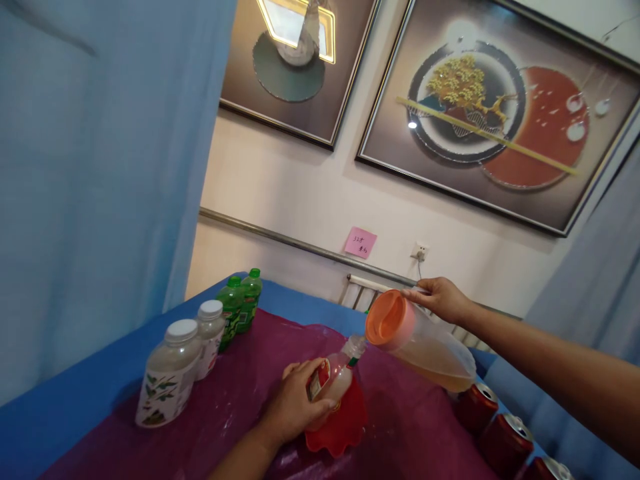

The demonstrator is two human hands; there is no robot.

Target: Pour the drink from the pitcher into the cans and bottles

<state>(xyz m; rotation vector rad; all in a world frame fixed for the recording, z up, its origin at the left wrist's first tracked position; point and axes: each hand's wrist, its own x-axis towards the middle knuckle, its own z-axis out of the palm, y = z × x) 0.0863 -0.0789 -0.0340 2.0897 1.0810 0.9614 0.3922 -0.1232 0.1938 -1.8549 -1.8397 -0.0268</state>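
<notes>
My left hand (pixel 295 403) is wrapped round a clear bottle (pixel 340 375) with a red label and an uncapped mouth. The bottle leans to the right above a red scalloped dish (pixel 345 427); whether it touches the dish I cannot tell. My right hand (pixel 445 300) holds up a translucent pitcher (pixel 435 347) with an orange lid. Tipped over to the left, the pitcher has its lid close to the bottle's mouth, and brownish liquid lies along its lower side. The grip on its handle is partly hidden.
White-capped bottles (pixel 170 377) and green bottles (pixel 233 307) line the left of the purple-covered table (pixel 400 433). Several red cans (pixel 506 445) stand along the right edge. Blue curtains (pixel 100 167) hang on both sides. A wall rail (pixel 280 237) runs behind.
</notes>
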